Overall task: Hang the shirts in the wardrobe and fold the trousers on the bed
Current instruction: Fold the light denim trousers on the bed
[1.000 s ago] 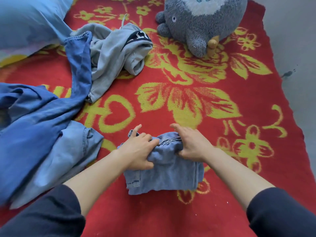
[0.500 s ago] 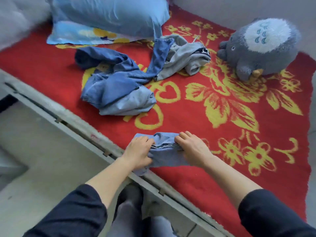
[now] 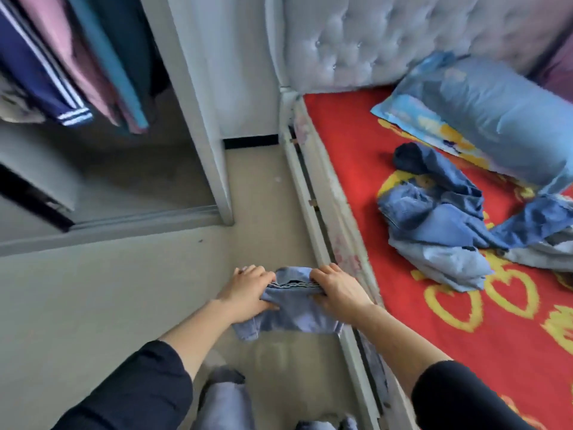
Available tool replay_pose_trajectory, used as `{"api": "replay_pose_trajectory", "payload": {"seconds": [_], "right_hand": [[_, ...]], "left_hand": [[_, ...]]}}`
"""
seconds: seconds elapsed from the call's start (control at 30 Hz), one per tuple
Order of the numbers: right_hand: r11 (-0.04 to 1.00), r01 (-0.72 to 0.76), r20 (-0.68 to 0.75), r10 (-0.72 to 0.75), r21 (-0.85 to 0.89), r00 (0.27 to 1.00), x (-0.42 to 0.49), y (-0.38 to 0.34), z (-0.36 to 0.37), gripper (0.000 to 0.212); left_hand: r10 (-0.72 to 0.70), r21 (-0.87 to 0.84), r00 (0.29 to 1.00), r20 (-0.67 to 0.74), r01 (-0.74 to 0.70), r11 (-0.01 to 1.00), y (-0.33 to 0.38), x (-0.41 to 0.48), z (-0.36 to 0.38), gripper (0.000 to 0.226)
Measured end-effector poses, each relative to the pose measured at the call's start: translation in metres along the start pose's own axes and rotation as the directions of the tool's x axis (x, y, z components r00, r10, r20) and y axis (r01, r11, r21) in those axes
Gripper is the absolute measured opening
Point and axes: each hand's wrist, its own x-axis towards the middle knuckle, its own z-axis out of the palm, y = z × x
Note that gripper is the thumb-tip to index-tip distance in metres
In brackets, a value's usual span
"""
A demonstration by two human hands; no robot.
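Observation:
I hold a folded pair of light blue jeans (image 3: 294, 318) in the air over the floor, just left of the bed's edge. My left hand (image 3: 248, 293) grips its left end and my right hand (image 3: 338, 290) grips its right end. A heap of blue denim garments (image 3: 440, 225) lies crumpled on the red and yellow bedspread (image 3: 465, 336). The open wardrobe (image 3: 192, 97) stands at the upper left, with several garments (image 3: 77, 57) hanging inside.
A blue pillow (image 3: 490, 116) lies at the head of the bed against a tufted grey headboard (image 3: 387, 35). The grey bed frame (image 3: 313, 212) runs along the beige floor (image 3: 108, 305). My legs (image 3: 226, 401) show at the bottom.
The folded jeans have left the bedspread and now hang over the floor in both hands. The view has swung left from the bed to the wardrobe.

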Motion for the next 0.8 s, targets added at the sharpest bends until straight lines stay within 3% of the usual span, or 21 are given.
{"api": "replay_pose_trajectory", "payload": {"seconds": [0.33, 0.53, 0.8], "right_hand": [[0.958, 0.276, 0.053, -0.273, -0.071, 0.961, 0.262, -0.195, -0.012, 0.028], [0.925, 0.369, 0.074, -0.363, -0.09, 0.929, 0.379, -0.275, -0.016, 0.031], [0.905, 0.416, 0.15, -0.4, -0.092, 0.904, 0.514, -0.341, -0.009, 0.036]], "left_hand": [[-0.297, -0.079, 0.945, -0.133, 0.289, 0.954, -0.275, -0.056, -0.067, 0.052], [-0.389, -0.066, 0.899, -0.201, 0.384, 0.921, -0.394, -0.063, -0.092, 0.05], [-0.493, -0.103, 0.853, -0.171, 0.483, 0.87, -0.522, -0.041, -0.108, 0.05]]}}
